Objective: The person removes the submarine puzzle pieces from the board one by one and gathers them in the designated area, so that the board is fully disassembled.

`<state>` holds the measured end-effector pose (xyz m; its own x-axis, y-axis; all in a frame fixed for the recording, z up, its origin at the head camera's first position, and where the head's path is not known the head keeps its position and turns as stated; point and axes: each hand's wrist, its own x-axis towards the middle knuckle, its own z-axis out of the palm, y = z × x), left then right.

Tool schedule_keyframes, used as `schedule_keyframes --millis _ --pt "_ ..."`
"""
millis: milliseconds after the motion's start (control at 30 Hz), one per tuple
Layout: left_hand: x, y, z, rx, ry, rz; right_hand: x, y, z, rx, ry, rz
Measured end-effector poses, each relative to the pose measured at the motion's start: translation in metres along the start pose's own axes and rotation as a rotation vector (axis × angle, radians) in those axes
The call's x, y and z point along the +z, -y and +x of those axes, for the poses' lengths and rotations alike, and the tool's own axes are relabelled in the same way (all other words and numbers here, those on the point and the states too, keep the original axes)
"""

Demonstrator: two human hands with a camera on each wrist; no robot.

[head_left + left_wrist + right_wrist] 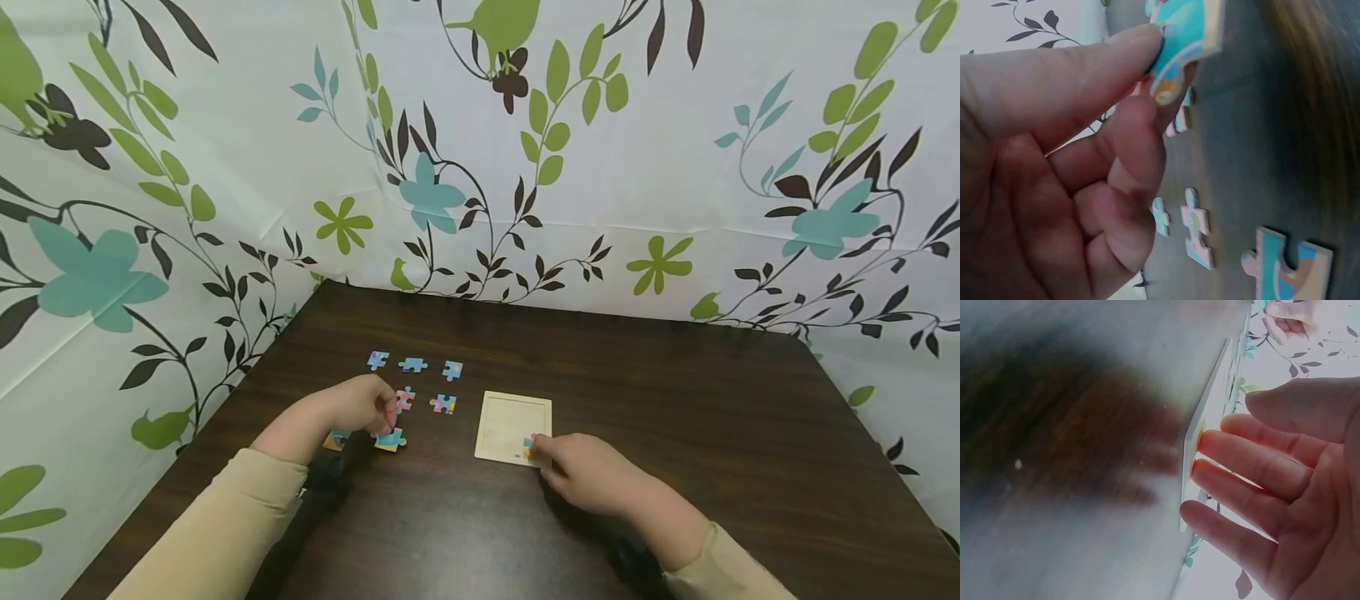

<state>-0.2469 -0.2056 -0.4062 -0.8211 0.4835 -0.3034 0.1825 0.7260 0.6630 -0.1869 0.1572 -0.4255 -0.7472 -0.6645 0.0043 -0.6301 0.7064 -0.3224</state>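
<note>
My left hand (358, 405) pinches a turquoise and tan jigsaw piece (1188, 31) between thumb and fingers, tilted above the table in the left wrist view. Close by that hand lie another tan and turquoise piece (334, 441) and a pink one (404, 399). My right hand (592, 472) is at the near right corner of a pale wooden puzzle tray (510, 421), its fingers loosely extended, with fingertips at the tray's edge in the right wrist view. A colourful jigsaw piece (527, 447) sits in that corner, partly hidden by the fingers.
Behind the left hand, blue pieces (412, 365) lie in a row, with a pink and blue piece (443, 404) nearer the tray. The dark wooden table (675, 400) ends at a leaf-patterned curtain (465, 142) behind and on the left.
</note>
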Motion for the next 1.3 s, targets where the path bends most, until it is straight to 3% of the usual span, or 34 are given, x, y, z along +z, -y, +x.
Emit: schedule_keyframes --millis 300,833,1033,1300 --pt "0.005 0.007 0.000 -0.019 0.028 0.049 0.001 -0.001 -0.001 -0.014 -0.001 0.000" --pt "0.009 0.011 0.002 -0.043 -0.033 0.138 0.001 -0.001 -0.001 -0.012 -0.009 -0.010" --pt "0.017 -0.017 0.007 -0.048 -0.103 0.222 0.000 0.000 -0.002 -0.014 -0.025 -0.006" --pt "0.055 -0.076 0.038 0.117 -0.119 0.282 0.002 -0.002 -0.002 0.017 -0.038 0.041"
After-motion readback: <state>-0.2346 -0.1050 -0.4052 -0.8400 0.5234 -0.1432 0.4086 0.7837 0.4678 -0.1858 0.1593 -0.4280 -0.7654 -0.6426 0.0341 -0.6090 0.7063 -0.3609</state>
